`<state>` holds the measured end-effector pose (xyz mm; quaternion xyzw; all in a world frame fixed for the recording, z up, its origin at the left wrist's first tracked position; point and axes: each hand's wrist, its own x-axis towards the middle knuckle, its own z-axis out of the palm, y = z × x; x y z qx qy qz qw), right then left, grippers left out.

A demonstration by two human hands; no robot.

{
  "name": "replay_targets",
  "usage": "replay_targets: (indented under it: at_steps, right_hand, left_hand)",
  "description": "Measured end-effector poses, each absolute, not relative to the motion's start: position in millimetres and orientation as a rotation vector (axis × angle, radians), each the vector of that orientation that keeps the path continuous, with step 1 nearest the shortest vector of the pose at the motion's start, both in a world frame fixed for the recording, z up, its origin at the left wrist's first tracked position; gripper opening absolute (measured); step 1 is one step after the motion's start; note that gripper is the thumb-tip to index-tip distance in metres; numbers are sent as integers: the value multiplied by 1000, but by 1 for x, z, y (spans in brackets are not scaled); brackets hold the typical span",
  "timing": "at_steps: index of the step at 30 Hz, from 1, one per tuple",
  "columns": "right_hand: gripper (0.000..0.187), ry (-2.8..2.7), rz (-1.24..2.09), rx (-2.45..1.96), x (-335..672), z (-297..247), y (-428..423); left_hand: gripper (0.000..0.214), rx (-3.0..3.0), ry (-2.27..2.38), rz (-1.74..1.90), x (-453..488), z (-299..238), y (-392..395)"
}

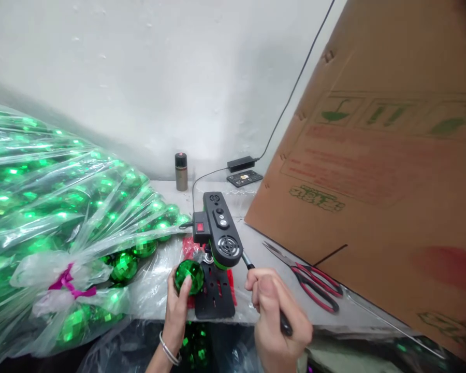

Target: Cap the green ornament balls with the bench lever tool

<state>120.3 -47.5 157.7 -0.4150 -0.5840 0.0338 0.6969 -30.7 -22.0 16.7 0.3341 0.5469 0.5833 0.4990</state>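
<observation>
My left hand holds a shiny green faceted ball ornament, its thumb over the front. Close to the ball is a small black machine with round vents and a red switch box, mounted on a slotted black base plate. My right hand is wrapped round a black handle. A thin metal rod runs from this fist up to the machine's right side; whether it is fastened there I cannot tell. The machine's head hides what lies under it.
Clear plastic bags of green balls fill the left side, one knotted with a pink tie. Red-handled scissors lie right, beside a large cardboard box. Behind are a small bottle, a phone and a power adapter.
</observation>
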Motion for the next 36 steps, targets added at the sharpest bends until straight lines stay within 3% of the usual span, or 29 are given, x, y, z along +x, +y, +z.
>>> replay_targets:
  at_steps: [16, 36]
  right_hand:
    - [32, -1349, 76, -927, 124, 152, -53]
    - [33, -1306, 152, -945, 119, 167, -50]
  left_hand:
    - [84, 1417, 1432, 1354, -3, -24, -12]
    - [84, 1277, 1371, 1285, -28, -13, -4]
